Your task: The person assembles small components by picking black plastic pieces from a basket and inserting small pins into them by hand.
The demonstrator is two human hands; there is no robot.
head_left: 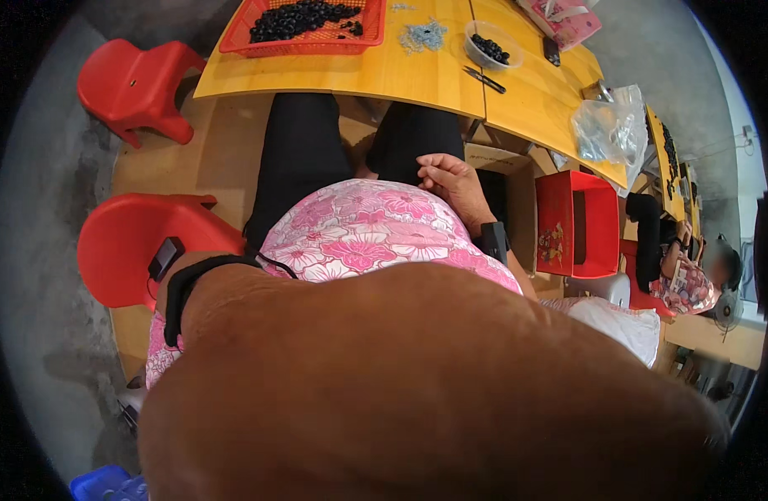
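Observation:
My right hand (pixel 451 179) rests over my right thigh, beside the hem of a pink flowered top (pixel 375 221). Its fingers are loosely bent and a little apart, with nothing seen in them. A dark band with a small device (pixel 493 240) circles that wrist. Very near the camera, my left hand and arm (pixel 425 376) fill the lower middle as a large brown shape; the fingers cannot be made out. A black strap (pixel 179 292) with a small black box (pixel 166 258) goes round the left wrist. My legs in black trousers (pixel 300 150) reach under the table.
On the yellow table (pixel 409 83) are a red basket (pixel 300 48) of black parts, pale blue bits (pixel 423 35), a clear bowl (pixel 471 52) of black pieces, a black-handled cutter (pixel 485 79) and a plastic bag (pixel 609 129). Red chairs (pixel 133 83) stand left; a red bin (pixel 597 225) and another person (pixel 684 280), right.

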